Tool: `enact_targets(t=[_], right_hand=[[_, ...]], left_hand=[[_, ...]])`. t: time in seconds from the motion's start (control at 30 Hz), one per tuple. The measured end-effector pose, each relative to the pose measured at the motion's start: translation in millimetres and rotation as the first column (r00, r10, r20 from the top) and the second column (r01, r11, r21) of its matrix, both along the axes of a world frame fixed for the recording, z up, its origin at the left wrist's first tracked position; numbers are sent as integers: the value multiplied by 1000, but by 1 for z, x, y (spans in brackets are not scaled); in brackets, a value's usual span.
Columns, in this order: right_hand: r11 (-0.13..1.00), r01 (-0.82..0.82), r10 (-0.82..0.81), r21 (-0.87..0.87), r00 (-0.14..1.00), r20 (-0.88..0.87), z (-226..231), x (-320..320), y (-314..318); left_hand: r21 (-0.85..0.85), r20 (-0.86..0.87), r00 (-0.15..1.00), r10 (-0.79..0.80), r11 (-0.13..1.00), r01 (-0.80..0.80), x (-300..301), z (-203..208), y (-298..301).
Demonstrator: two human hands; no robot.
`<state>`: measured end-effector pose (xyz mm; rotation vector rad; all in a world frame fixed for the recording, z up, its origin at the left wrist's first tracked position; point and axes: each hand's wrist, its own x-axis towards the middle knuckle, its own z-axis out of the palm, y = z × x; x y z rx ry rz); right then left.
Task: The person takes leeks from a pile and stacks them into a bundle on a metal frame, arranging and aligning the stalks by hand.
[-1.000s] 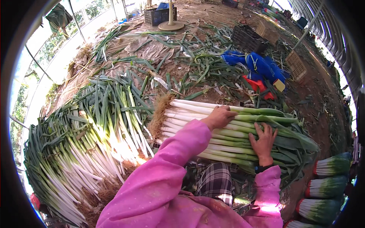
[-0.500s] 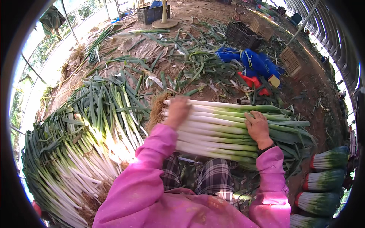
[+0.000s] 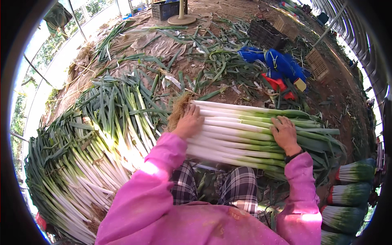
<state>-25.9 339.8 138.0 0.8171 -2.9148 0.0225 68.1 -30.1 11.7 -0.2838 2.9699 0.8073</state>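
Observation:
A wide row of long green onions (image 3: 237, 136) lies across in front of my knees, white stems to the left and dark leaves to the right. My left hand (image 3: 189, 122) rests on the white ends beside the brown roots (image 3: 179, 111), its fingers laid over the stems. Farther right, my right hand (image 3: 285, 134) lies on the green part, palm down with fingers stretched out. Neither hand is closed around a stem. What supports the row is mostly hidden beneath it.
A large heap of green onions (image 3: 85, 159) spreads at my left. Several bundles with red ends (image 3: 353, 194) are stacked at the right. Beyond lie loose leaves (image 3: 222, 65), blue netting (image 3: 281, 63), a red cloth (image 3: 277, 85), crates (image 3: 267, 34) and a post on a round base (image 3: 181, 19).
My left hand has come from the row's far edge by the roots down toward me, onto the stems. My right hand stays on the green part. The whole view has shifted slightly.

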Motion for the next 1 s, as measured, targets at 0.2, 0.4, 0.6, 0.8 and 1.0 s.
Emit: enact_targets(t=[0.2, 0.4, 0.6, 0.8, 1.0], right_hand=[[999, -16, 15, 48, 1000, 15, 13, -6, -14], [904, -428, 425, 3, 897, 121, 0, -3, -156], [941, -323, 255, 99, 873, 416, -73, 25, -222], [932, -351, 307, 95, 899, 311, -70, 29, -229], [940, -326, 280, 97, 904, 324, -91, 30, -231]], left_hand=[[94, 13, 999, -42, 995, 41, -11, -13, -16], [90, 113, 991, -66, 994, 56, 0, 6, -13], [181, 135, 983, -128, 978, 102, 3, -13, -16], [134, -123, 991, -60, 988, 77, -2, -22, -16], [93, 24, 1000, 0, 996, -2, -4, -28, -10]])
